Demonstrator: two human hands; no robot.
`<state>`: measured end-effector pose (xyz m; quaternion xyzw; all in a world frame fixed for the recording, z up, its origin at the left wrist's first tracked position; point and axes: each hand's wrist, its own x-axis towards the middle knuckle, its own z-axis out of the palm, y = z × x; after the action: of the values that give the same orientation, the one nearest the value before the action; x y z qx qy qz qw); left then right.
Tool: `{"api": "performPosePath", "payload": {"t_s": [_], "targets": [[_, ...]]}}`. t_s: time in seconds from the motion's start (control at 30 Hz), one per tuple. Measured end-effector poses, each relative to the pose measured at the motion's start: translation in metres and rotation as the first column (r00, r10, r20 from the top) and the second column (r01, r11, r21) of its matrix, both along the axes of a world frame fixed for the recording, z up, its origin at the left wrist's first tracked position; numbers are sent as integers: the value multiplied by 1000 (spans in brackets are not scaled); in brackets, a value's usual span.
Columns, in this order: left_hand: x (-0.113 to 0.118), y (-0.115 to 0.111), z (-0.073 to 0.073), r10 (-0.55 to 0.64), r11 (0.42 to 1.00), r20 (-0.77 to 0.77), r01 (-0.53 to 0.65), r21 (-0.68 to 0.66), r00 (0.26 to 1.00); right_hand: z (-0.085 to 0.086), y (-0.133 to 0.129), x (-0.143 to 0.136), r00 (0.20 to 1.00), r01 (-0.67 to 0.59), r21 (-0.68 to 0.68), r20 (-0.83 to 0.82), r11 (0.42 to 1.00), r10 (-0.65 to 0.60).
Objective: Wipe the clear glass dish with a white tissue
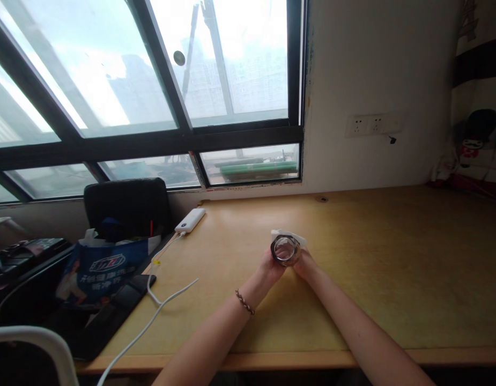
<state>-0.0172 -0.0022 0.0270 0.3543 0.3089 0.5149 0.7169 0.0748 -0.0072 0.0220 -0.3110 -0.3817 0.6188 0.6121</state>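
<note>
A clear glass cup [285, 250] with a dark rim is held over the wooden table, its round mouth facing me. My left hand [274, 268] is closed around the cup's left side; a beaded bracelet circles that wrist. On the other side, my right hand [305, 262] is closed on a thin white tissue [299, 239], which lies against the cup's right and far side. Most of the fingers of both hands are hidden behind the cup and the tissue.
A white power bank [190, 220] with a white cable [161, 305] lies along the left table [392, 279] edge. Left of the table are a black chair [127, 203] and a blue bag [98, 273]. Windows and a wall socket [367, 126] are behind.
</note>
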Motion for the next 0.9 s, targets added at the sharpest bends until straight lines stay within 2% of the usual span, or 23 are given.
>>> {"api": "performPosePath", "payload": {"t_s": [0.07,0.13,0.2,0.3,0.37,0.57,0.73,0.9], "targets": [[-5,5,2,40,998,74,-37,-46,996,-4,3,-1,997,-6,-54,-74,998,2],[-10,10,3,93,992,129,-81,-96,987,-6,5,-1,986,30,-140,-159,990,-53],[-13,14,2,137,986,128,-123,-111,982,-5,6,-1,974,9,-212,-219,977,-57],[-11,15,-4,168,983,88,-161,-88,982,0,4,-2,967,-81,-242,-254,967,18],[-7,12,-7,170,984,68,-166,-65,983,2,3,-1,963,-65,-266,-269,962,-10],[-2,2,-5,129,992,129,-129,-5,983,-3,3,8,927,46,-395,-326,917,-187],[-9,5,-3,69,996,190,-77,36,979,-4,4,13,884,26,-398,-419,917,-207],[-6,3,0,9,994,109,-21,106,994,-5,7,16,861,25,-366,-466,930,-207]]}}
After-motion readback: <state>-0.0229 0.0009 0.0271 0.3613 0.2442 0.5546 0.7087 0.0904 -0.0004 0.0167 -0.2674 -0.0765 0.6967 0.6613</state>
